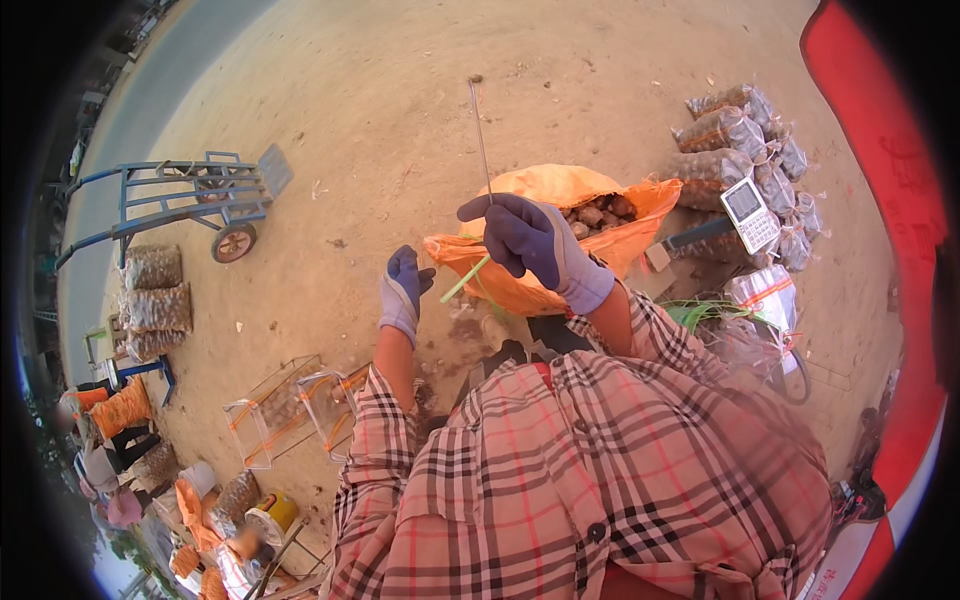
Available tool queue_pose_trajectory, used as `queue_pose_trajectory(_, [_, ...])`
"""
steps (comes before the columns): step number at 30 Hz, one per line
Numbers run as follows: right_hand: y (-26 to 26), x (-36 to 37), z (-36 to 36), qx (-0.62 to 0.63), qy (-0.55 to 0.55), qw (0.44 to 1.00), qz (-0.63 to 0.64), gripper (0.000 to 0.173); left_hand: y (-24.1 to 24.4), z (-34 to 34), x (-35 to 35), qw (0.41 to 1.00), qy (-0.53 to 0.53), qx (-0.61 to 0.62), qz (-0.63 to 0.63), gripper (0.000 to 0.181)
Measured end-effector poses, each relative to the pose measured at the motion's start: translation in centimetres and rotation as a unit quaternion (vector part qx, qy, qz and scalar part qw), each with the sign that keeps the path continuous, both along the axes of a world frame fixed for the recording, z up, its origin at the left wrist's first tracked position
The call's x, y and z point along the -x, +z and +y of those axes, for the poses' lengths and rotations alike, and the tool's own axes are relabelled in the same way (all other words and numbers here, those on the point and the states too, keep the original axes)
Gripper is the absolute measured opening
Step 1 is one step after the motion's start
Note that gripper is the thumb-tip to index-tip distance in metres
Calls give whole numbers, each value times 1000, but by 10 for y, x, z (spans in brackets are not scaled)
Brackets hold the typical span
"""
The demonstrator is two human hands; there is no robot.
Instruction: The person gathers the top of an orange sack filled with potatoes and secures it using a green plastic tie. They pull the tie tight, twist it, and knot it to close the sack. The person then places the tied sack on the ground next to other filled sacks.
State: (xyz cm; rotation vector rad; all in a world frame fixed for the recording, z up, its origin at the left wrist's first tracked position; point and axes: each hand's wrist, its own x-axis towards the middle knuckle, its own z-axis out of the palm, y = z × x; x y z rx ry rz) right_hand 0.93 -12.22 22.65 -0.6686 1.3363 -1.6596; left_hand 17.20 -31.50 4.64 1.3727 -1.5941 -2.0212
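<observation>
My right hand point(529, 244), in a blue-palmed work glove, is closed around the grip of a thin metal rod point(481, 142) pointing away from me. A green handle or strip point(465, 279) sticks out below that hand. Beneath and beyond it lies an orange woven sack point(547, 180), its mouth open on brown, roundish tubers or corms point(592, 215). My left hand point(409, 281), gloved alike, hovers left of the sack's edge with fingers slightly curled, and nothing shows in it.
A blue hand truck point(195, 195) lies at the left near filled mesh sacks point(157, 300). More filled bags point(720, 169) are stacked at the right beside a weighing scale's display point(746, 210). Wire frames point(285, 412) stand lower left. Farther off, people point(105, 465) are among sacks. A red canopy edge point(885, 150) is at right.
</observation>
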Motion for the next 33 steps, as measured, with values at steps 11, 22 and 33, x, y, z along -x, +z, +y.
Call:
queue_pose_trajectory(11, [113,-38,64,263,18,964,38,32,-46,70,-23,924,-92,-367,-54,59])
queue_pose_trajectory(22, [115,-30,72,293,-13,956,11,30,10,86,-38,916,-92,-390,21,48])
queue_pose_trajectory(33, [96,-21,83,308,-19,948,72,34,-21,89,-21,978,-98,-179,-50,30])
